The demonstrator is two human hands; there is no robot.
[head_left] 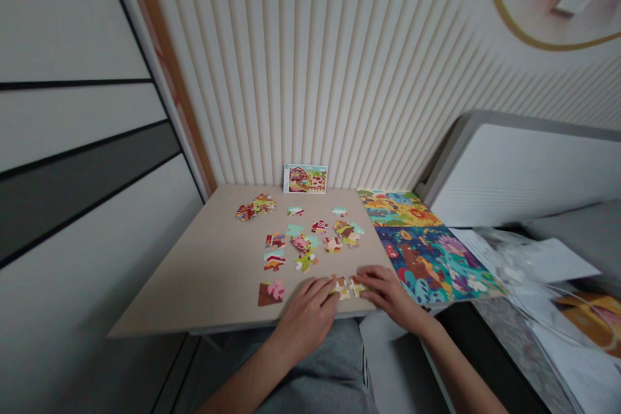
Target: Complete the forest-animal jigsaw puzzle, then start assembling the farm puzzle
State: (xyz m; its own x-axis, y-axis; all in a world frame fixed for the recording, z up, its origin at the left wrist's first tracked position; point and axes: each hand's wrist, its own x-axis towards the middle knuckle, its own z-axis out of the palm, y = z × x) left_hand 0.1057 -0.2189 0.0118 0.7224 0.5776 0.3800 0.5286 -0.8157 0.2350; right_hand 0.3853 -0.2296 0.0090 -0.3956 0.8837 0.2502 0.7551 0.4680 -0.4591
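Note:
Near the front edge of the table, my left hand (313, 310) touches the left end of some fence puzzle pieces (342, 287), its fingers close together. My right hand (385, 292) has its fingers on the piece (358, 288) at the right end, thumb apart from the index finger. Just left of my left hand lies a brown piece with a pink pig (270, 292). Farther back are loose and joined pieces, among them a green cluster (305, 260), a red barn piece (319, 226) and a brown and green cluster (347, 231).
A farm picture card (305, 178) leans upright against the ribbed wall. A pile of pieces (256, 206) lies at the table's (208, 259) back left. Two finished puzzles, a yellow one (400, 208) and a dark blue one (436, 262), lie on the right.

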